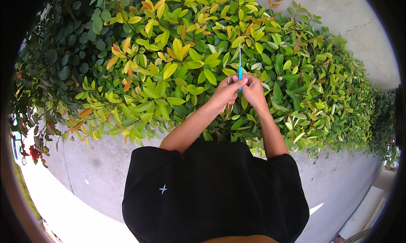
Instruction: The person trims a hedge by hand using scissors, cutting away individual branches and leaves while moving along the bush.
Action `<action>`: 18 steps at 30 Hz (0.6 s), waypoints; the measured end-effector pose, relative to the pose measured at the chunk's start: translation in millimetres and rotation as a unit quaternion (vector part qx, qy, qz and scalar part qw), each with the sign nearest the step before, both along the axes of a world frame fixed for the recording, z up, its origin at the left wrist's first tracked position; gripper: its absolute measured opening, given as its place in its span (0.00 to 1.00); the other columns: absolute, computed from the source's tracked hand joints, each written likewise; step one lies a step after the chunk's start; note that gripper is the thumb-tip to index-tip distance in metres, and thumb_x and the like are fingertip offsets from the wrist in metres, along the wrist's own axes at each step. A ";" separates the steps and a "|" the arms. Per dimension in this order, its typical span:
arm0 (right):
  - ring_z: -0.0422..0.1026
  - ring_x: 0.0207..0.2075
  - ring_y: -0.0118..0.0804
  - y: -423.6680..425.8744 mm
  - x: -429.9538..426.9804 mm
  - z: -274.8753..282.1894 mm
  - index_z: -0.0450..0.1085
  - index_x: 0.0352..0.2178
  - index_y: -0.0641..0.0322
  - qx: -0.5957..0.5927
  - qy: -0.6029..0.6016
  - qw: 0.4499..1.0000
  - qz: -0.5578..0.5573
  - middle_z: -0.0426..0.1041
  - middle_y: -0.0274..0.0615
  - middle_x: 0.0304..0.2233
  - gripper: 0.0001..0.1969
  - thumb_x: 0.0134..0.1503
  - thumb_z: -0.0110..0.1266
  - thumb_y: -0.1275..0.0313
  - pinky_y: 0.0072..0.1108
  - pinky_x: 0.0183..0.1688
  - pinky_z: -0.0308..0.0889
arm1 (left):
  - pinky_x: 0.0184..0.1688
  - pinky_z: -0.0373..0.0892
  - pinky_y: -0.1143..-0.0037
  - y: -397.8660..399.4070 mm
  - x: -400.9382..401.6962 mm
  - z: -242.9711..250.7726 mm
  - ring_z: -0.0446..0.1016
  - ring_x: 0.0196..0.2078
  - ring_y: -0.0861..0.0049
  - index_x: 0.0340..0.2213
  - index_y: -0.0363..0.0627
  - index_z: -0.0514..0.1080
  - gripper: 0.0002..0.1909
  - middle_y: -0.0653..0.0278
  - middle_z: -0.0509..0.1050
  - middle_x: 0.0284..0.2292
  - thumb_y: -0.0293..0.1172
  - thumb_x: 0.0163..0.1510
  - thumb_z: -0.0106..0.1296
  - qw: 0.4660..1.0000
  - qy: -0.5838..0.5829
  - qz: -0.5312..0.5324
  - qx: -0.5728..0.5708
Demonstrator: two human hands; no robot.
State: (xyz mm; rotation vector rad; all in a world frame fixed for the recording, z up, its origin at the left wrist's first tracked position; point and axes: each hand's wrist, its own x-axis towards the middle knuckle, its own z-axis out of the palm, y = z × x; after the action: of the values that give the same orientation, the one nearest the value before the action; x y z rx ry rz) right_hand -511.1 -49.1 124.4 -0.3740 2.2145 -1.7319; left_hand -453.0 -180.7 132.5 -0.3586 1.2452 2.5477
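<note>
Both my hands meet above a leafy hedge [177, 65]. Between them stands a thin tool with a blue handle [240, 72] and a slim metal shaft [239, 52] pointing away from me; its exact kind cannot be told. My left hand [225, 92] presses its thumb across the handle. Gold-coloured metal loops [228, 111] stick out below that same hand, and a thin pointed end shows above its fingers; the rest is hidden in the palm. From the other side, my right hand [253, 90] closes its fingers on the lower handle.
Darker rose foliage [66, 52] with a red bloom [34, 152] borders the hedge on the left. Pale concrete [95, 167] lies on my side, with a grey surface [342, 24] beyond the hedge. A white slab-like object [361, 213] is at the lower right.
</note>
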 end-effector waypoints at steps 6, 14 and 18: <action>0.69 0.24 0.37 19.7 -4.0 45.2 0.71 0.28 0.67 0.193 0.242 0.950 -0.042 0.71 0.42 0.20 0.12 0.49 0.56 0.66 0.28 0.28 0.63 | 0.16 0.51 0.85 17.3 -9.6 -10.1 0.52 0.15 0.90 0.42 0.50 0.66 0.23 0.74 0.68 0.29 0.56 0.59 0.43 0.994 0.022 -0.010 0.110; 0.73 0.30 0.50 21.9 -39.0 59.1 0.74 0.27 0.62 0.469 0.263 0.842 0.033 0.75 0.47 0.22 0.22 0.42 0.56 0.52 0.36 0.36 0.67 | 0.14 0.52 0.84 29.2 -26.8 -19.7 0.53 0.13 0.88 0.40 0.52 0.66 0.26 0.69 0.66 0.27 0.62 0.55 0.46 0.977 -0.031 0.043 0.205; 0.76 0.31 0.49 -3.1 -65.6 47.9 0.76 0.26 0.62 0.551 0.248 0.794 0.072 0.77 0.50 0.25 0.22 0.43 0.55 0.52 0.35 0.36 0.69 | 0.12 0.51 0.84 30.6 -42.5 -19.8 0.54 0.10 0.85 0.26 0.51 0.66 0.25 0.72 0.63 0.16 0.62 0.55 0.46 0.966 -0.063 0.073 0.242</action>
State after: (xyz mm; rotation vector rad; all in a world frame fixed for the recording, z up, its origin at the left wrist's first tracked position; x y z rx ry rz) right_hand -576.7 -52.2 172.4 -0.6869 2.9736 -0.0317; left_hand -495.5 -150.2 112.7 -0.5042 0.5384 2.7871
